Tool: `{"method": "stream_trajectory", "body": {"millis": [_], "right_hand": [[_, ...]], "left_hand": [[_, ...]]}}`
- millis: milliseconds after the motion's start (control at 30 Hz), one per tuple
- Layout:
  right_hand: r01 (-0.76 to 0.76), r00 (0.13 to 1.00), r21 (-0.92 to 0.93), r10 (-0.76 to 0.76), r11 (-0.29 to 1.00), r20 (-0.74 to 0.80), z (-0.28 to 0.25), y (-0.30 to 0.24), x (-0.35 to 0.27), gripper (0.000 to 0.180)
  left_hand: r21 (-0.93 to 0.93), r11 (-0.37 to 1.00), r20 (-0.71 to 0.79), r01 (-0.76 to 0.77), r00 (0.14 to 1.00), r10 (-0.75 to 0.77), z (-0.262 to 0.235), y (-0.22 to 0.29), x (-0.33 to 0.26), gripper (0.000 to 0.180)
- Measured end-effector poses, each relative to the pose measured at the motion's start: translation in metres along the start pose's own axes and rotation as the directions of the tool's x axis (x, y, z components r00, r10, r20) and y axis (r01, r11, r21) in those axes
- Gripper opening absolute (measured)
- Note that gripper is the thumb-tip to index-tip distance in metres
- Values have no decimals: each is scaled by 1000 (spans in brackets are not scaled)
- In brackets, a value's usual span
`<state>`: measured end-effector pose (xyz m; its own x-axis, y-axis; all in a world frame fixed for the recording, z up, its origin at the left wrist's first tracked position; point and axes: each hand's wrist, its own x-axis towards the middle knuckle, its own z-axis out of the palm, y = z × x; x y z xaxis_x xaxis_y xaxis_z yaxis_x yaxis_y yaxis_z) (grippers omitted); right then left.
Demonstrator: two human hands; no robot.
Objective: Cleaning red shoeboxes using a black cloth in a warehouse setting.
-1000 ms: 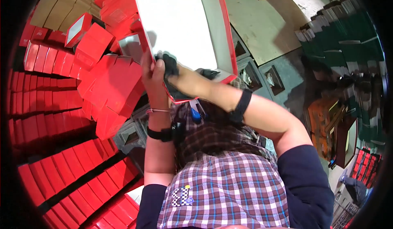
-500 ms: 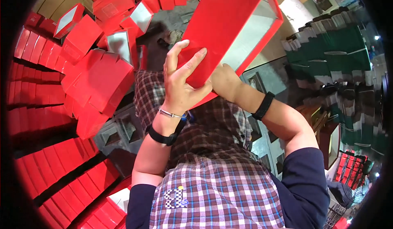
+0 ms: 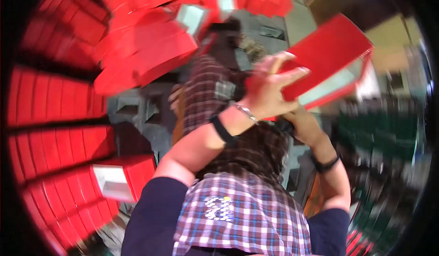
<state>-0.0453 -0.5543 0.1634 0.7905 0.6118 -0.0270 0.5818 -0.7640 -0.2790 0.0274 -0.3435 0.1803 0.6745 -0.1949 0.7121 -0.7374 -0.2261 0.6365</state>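
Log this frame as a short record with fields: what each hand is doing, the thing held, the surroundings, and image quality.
left hand: left hand spread flat against the red side of the box
right hand: right hand under the box, mostly hidden
held thing: red box, open, pale inside, tilted
wrists: black band and a bracelet on the left, black band on the right
surroundings: rows of red boxes at left, a loose pile above
image quality: heavy motion blur

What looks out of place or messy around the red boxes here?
The red boxes at upper left lie tumbled at odd angles, unlike the neat rows on the left. One open box sits askew among the lower rows. The left hand holds a tilted red box. Heavy blur hides finer detail.
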Motion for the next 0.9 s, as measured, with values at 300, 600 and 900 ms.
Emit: {"method": "stream_trajectory", "body": {"millis": [300,600,900], "right_hand": [[-485,815,-359,561,798,144,-64,121,-55,22],[-500,833,-198,530,843,157,-8,194,35,34],[-497,856,73,475,865,201,4,200,58,38]], "left_hand": [[721,585,-474,371,880,26,-248,-18,-91,66],[-464,859,-882,216,-205,-425,-383,106,-357,61],[-626,778,-757,63,-291,-586,-345,175,-501,69]]}}
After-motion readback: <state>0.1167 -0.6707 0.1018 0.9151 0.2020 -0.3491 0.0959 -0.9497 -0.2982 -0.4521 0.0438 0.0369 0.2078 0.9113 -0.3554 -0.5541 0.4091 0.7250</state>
